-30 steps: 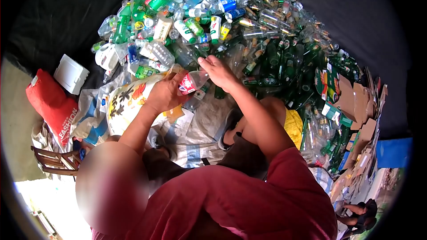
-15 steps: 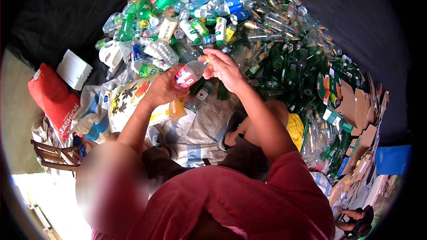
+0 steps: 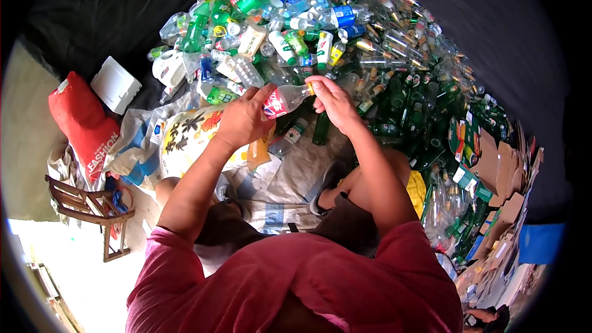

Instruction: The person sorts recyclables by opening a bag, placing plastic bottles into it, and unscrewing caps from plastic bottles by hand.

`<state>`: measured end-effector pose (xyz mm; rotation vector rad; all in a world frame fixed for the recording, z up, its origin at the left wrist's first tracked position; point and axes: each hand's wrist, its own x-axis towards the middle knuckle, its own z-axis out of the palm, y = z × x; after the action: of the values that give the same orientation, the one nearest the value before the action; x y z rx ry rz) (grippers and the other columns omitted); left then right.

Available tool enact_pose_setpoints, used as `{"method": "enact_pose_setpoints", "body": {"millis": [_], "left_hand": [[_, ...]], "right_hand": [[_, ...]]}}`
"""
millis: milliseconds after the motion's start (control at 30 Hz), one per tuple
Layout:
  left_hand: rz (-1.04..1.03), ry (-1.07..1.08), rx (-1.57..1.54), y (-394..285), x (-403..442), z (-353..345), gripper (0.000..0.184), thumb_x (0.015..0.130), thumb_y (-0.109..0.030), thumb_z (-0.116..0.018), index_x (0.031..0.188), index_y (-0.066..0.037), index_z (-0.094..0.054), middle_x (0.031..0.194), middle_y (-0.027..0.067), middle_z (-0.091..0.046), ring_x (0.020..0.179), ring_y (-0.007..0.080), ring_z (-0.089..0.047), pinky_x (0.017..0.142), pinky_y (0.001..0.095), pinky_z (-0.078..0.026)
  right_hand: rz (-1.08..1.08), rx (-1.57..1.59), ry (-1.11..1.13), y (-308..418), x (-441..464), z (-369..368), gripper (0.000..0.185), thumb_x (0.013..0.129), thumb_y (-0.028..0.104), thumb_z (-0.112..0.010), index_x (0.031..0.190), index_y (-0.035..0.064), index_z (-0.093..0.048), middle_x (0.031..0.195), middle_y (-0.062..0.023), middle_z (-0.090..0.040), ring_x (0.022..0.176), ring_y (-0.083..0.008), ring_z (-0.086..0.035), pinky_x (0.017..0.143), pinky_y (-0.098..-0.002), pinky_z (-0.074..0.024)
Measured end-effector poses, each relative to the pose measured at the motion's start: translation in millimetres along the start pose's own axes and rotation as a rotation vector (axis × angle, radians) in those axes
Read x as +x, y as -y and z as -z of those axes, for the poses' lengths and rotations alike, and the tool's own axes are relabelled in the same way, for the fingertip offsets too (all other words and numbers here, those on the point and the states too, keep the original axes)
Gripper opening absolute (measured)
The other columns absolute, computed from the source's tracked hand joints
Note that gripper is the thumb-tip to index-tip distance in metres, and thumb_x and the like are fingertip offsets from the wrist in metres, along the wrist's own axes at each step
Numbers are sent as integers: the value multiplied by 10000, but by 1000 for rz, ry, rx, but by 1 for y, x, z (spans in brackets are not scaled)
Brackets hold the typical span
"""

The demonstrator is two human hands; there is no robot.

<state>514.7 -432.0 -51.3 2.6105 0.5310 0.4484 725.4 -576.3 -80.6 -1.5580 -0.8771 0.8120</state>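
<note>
Held out in front of my body is a clear plastic bottle (image 3: 294,95) with a red label, lying nearly level with its neck to the right. My left hand (image 3: 242,118) is wrapped round its body, covering the base end. At the neck, my right hand (image 3: 337,105) pinches the yellow cap (image 3: 310,88) between thumb and fingers. Whether the cap is loose on the neck cannot be made out. Below the bottle lie a dark green glass bottle (image 3: 321,128) and a clear bottle with a pale label (image 3: 295,131).
A heap of plastic bottles (image 3: 259,0) rises ahead, with green glass bottles (image 3: 401,102) to the right. Flattened cardboard (image 3: 505,209) is stacked at the far right. To the left are a printed white sack (image 3: 179,139), a red bag (image 3: 80,123) and a wooden stool (image 3: 80,200).
The bottle has turned from tilted to nearly level. My right fingers, spread more loosely around the cap before, have closed on it. The whole view has shifted slightly.
</note>
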Motion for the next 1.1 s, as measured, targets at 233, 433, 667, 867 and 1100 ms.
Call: {"method": "enact_pose_setpoints", "body": {"millis": [233, 433, 667, 867, 1100], "left_hand": [[-157, -119, 140, 0, -3, -1, 711, 719, -204, -797, 1373, -152, -522, 1036, 123, -624, 850, 348, -664, 734, 423, -556], [-75, -11, 180, -3, -4, 1, 739, 724, -227, -763, 1402, -152, -481, 1109, 113, -614, 899, 347, -655, 795, 430, -544], [-93, -53, 164, 1, -3, 3, 709, 734, -226, -763, 1389, -183, -497, 1090, 107, -620, 897, 348, -657, 802, 431, -545], [-79, -26, 147, 3, -2, 2, 708, 728, -255, -773, 1381, -180, -510, 1065, 114, -630, 887, 358, -667, 787, 437, -554], [-71, 5, 99, 7, -1, 1, 736, 727, -272, -772, 1406, -194, -499, 1077, 127, -637, 880, 369, -675, 772, 443, -562]], "right_hand": [[-91, 164, -107, 11, -4, -11, 360, 1023, 434, -544, 1036, 78, -602, 713, 24, -503, 533, -53, -450, 457, -214, -369], [-193, 190, -34, 9, -1, 0, 394, 1022, 447, -533, 1041, 58, -590, 692, -16, -569, 465, -82, -488, 409, -247, -410], [-215, 166, 127, 15, -4, 7, 464, 1024, 484, -504, 1085, 31, -586, 777, -58, -639, 545, -95, -566, 488, -254, -492], [-353, -47, 15, 27, -5, 7, 504, 1002, 506, -541, 1184, 39, -591, 850, -58, -635, 634, -90, -579, 536, -242, -474], [-108, 19, 172, 14, -5, 15, 405, 1037, 366, -526, 1231, 17, -593, 908, -50, -652, 699, -105, -605, 628, -255, -510]]}}
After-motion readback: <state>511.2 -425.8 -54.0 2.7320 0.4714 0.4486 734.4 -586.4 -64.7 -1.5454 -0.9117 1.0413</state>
